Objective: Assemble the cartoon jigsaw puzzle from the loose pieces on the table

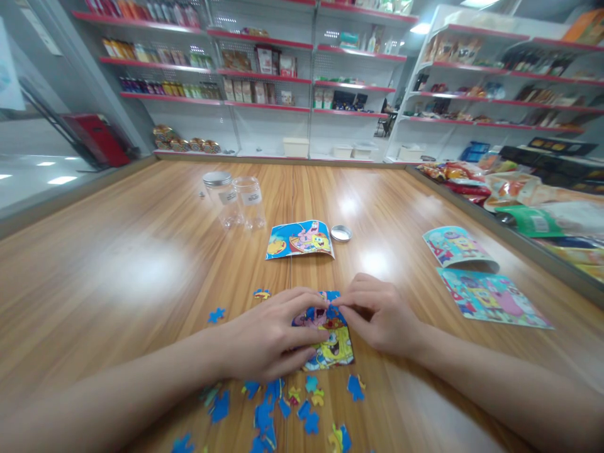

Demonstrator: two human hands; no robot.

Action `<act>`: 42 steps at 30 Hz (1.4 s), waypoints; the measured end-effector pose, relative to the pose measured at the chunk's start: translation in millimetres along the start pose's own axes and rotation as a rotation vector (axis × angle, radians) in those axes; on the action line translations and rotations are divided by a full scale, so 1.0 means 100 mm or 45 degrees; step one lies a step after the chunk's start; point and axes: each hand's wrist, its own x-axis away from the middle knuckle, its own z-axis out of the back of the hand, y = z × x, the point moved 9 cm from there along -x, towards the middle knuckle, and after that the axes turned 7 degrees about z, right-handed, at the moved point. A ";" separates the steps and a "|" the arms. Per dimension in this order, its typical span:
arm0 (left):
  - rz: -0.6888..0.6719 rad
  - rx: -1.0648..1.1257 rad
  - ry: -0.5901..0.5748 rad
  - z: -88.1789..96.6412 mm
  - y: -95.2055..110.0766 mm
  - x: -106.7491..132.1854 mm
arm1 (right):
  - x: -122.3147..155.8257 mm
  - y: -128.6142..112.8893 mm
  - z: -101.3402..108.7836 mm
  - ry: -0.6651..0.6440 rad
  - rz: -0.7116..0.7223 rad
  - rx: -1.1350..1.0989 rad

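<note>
A partly joined jigsaw puzzle (337,343) with a yellow cartoon figure lies flat on the wooden table. Across its left side rests my left hand (278,330), fingers spread over the pieces. My right hand (377,311) is at the upper right edge, thumb and forefinger pinched together on a small blue puzzle piece (333,311), partly hidden by the fingertips. Loose puzzle pieces (264,415), mostly blue, are scattered between my forearms. Two more lie apart on the left, a blue piece (216,315) and a yellow-and-blue piece (262,294).
Beyond the hands lie a picture card (302,240) and a silver lid (341,233). A lidded clear jar (226,201) and an uncapped jar (250,204) stand at the back left. Two more cards (493,299) lie right. Packaged goods (533,201) border the table; shelves (264,75) stand behind.
</note>
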 end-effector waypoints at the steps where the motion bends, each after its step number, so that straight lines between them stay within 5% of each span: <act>1: -0.002 0.002 -0.001 0.00 -0.01 0.00 | 0.00 -0.01 -0.01 -0.012 0.012 0.019; 16: -0.023 -0.020 0.012 -0.02 -0.02 0.00 | 0.02 -0.02 -0.07 -0.097 0.006 0.109; 30: -0.019 -0.021 0.016 -0.03 -0.03 0.01 | 0.02 0.01 0.12 0.129 -0.021 0.131; 37: -0.010 -0.035 0.005 -0.03 -0.03 0.01 | 0.04 0.03 -0.07 -0.057 0.029 0.060; 42: -0.009 -0.032 -0.003 -0.04 -0.04 0.02 | 0.04 0.00 0.04 0.075 0.041 0.084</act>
